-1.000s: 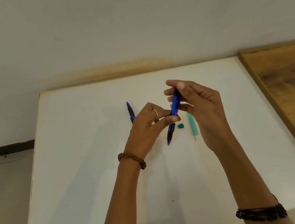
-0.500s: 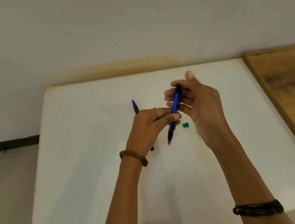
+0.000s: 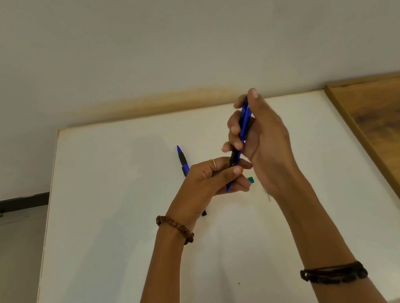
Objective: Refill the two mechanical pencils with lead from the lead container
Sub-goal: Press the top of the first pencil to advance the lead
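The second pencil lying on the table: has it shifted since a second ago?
No. The lying pencil keeps its spot and angle on the white table, tip toward the wall; only the camera shifted.

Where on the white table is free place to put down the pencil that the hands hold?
Bare patches: left of the second pencil up to the table edge, and the near part between the forearms. Crowded: under the hands, where the green cap lies beside the right hand.
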